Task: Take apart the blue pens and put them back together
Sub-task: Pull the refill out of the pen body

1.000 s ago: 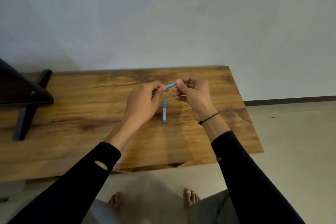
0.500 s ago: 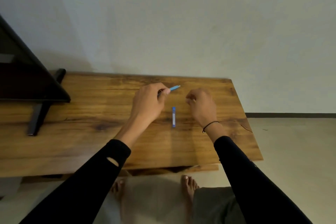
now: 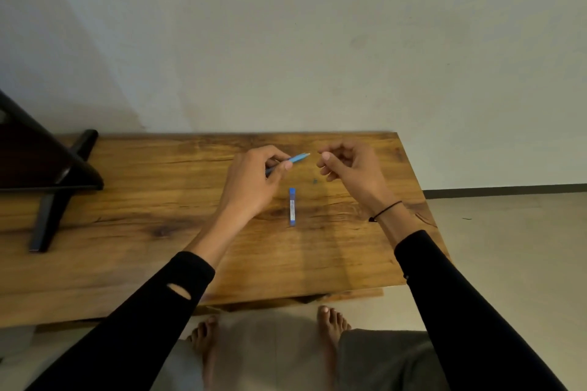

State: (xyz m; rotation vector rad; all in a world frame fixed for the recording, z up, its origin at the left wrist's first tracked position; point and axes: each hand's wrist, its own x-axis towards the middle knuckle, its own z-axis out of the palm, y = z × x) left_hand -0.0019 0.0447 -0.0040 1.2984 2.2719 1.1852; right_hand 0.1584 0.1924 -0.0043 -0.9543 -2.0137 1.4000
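Note:
My left hand [image 3: 254, 178] grips a light blue pen [image 3: 298, 158] above the wooden table [image 3: 158, 200], with the pen's tip pointing right. A short gap separates that tip from my right hand [image 3: 346, 168], which hovers with loosely curled fingers and nothing visible in them. A small dark piece [image 3: 315, 181] lies on the table below the two hands. Nearer to me, a darker blue tube with a white label [image 3: 292, 207] lies flat, pointing towards me.
A black stand with a slanted leg [image 3: 54, 187] occupies the table's left end. The table's right edge [image 3: 422, 200] runs close to my right wrist. The wall rises right behind the table, and bare feet show on the floor below its front edge.
My right hand let go of the pen tip, dipped to the table, then rose back beside the tip. A small dark piece now lies on the table. The left hand kept the pen.

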